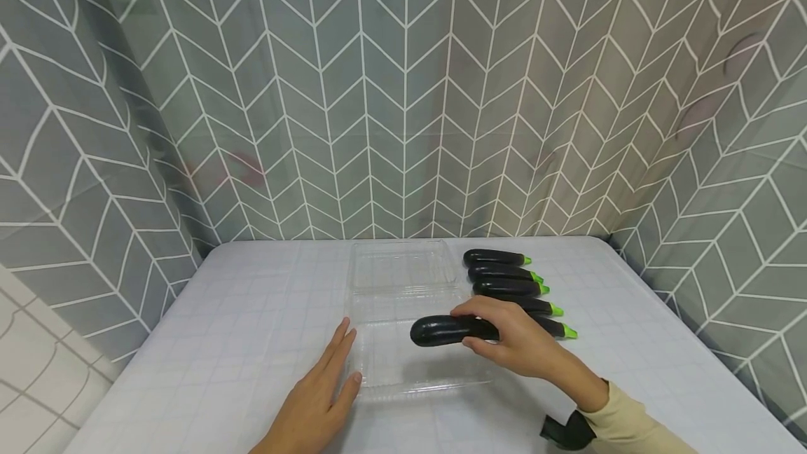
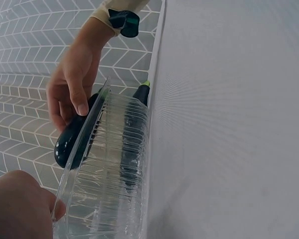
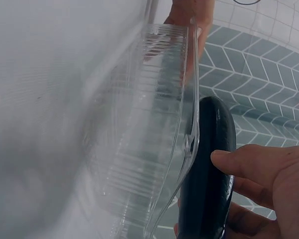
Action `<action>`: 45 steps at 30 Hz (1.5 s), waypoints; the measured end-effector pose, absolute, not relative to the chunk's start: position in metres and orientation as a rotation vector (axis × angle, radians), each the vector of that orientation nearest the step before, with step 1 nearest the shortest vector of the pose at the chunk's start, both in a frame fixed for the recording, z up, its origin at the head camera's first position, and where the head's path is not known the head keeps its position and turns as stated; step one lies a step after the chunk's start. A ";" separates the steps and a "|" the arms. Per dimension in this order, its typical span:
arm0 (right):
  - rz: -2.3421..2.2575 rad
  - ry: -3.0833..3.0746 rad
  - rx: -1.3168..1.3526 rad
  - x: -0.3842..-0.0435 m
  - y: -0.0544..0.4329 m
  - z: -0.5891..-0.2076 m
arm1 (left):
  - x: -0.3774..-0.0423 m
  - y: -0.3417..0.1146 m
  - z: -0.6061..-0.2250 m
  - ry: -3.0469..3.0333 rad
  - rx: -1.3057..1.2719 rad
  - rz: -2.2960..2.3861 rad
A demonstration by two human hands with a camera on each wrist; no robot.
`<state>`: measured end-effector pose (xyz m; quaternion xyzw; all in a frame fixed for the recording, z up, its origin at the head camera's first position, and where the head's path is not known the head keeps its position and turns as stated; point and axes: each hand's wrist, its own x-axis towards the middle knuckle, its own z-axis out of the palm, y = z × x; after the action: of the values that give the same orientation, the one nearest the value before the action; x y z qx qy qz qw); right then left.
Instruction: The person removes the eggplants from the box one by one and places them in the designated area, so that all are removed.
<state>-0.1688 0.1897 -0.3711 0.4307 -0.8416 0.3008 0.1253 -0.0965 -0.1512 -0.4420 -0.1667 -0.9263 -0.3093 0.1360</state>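
Observation:
My right hand point(image 1: 513, 338) grips a glossy dark eggplant point(image 1: 444, 330) between thumb and fingers, holding it over the right part of a clear plastic clamshell box point(image 1: 384, 363). The eggplant's stem end is hidden by the hand in the head view. In the right wrist view its rounded body point(image 3: 209, 149) lies along the box's rim. My left hand point(image 1: 321, 387) rests at the box's left side, fingers fairly straight, the fingertips at the rim. The box stands with its lid point(image 1: 400, 265) folded back, away from me.
Several more dark eggplants point(image 1: 498, 258) with bright green stem ends lie in a row right of the box. A white cloth covers the table point(image 1: 265, 314). Grey herringbone-patterned curtains point(image 1: 403, 90) hang behind and at both sides. A dark strap point(image 1: 567, 431) sits by the right sleeve.

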 end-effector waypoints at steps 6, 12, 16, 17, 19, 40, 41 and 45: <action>0.889 -2.411 1.249 -0.169 0.195 -0.374 | -0.096 -0.151 -0.442 -2.675 -0.491 -0.901; 0.858 -2.413 1.228 -0.169 0.198 -0.375 | -0.096 -0.151 -0.443 -2.686 -0.479 -0.909; 0.831 -2.408 1.203 -0.169 0.202 -0.375 | -0.096 -0.151 -0.443 -2.681 -0.485 -0.912; 0.825 -2.405 1.197 -0.169 0.204 -0.376 | -0.096 -0.151 -0.442 -2.681 -0.487 -0.915; 0.816 -2.411 1.181 -0.168 0.206 -0.375 | -0.096 -0.151 -0.441 -2.682 -0.490 -0.923; 0.783 -2.388 1.122 -0.167 0.225 -0.380 | -0.096 -0.152 -0.442 -2.680 -0.485 -0.920; 0.784 -2.388 1.117 -0.167 0.226 -0.380 | -0.096 -0.152 -0.442 -2.680 -0.486 -0.921; 0.762 -2.410 1.076 -0.165 0.230 -0.380 | -0.096 -0.152 -0.442 -2.683 -0.487 -0.922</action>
<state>-0.1650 0.2299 -0.3799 0.3839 -0.8603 0.2721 0.1960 -0.0961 -0.1516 -0.4416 -0.1677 -0.9241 -0.3174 0.1310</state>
